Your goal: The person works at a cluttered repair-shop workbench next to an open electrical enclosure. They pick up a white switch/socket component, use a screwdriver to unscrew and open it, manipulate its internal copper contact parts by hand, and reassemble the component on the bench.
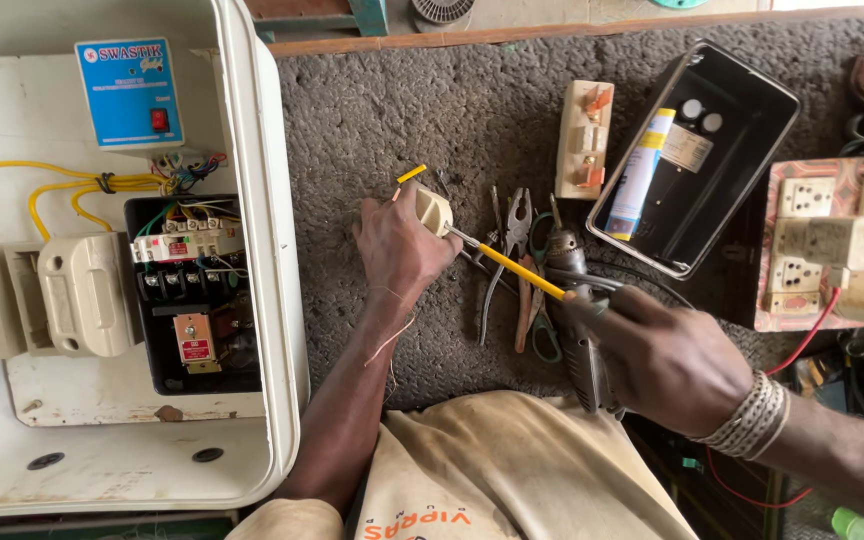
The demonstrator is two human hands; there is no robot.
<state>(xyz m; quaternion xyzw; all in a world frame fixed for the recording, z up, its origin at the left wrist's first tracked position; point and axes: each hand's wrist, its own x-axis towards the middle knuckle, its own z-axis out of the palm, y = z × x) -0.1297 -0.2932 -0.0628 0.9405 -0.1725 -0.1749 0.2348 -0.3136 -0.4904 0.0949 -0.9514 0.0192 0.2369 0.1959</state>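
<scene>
screwdriver [512,265] slanting, tip toward plug [434,211]

An open white electrical enclosure [252,300] fills the nine o'clock side; inside it sit a blue-labelled unit [129,92] at ten o'clock, looping yellow wires [62,185], a black contactor block [192,295] and cream fuse carriers [82,295]. On the grey mat [382,110], pliers [512,250] lie near centre. A cream fuse holder [584,138] rests at one o'clock, just beside a black metal box [752,150] holding a white and yellow tube [640,172]. At three o'clock is a board of sockets and switches [827,240]
</scene>
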